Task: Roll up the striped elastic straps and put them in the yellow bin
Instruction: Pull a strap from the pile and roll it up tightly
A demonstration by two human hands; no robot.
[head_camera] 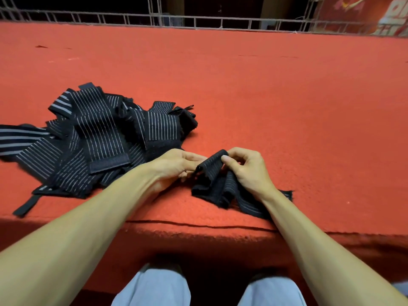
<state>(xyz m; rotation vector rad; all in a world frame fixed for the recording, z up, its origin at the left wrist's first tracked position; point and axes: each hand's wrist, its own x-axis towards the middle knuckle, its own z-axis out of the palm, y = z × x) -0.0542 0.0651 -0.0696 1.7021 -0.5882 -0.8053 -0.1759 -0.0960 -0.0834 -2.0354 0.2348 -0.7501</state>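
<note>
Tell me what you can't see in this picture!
Yellow bin: outside the head view's frame.
Held strap: part lies hidden under the right hand and wrist.
Strap pile: cut by the left edge; overlaps hide the count.
Beyond the railing: too dark to tell.

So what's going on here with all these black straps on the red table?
A person grips one striped strap with the left hand and right hand at the near edge of the red table, pinching its end; the rest trails under the right wrist. A pile of loose straps lies to the left. No yellow bin shows.
</note>
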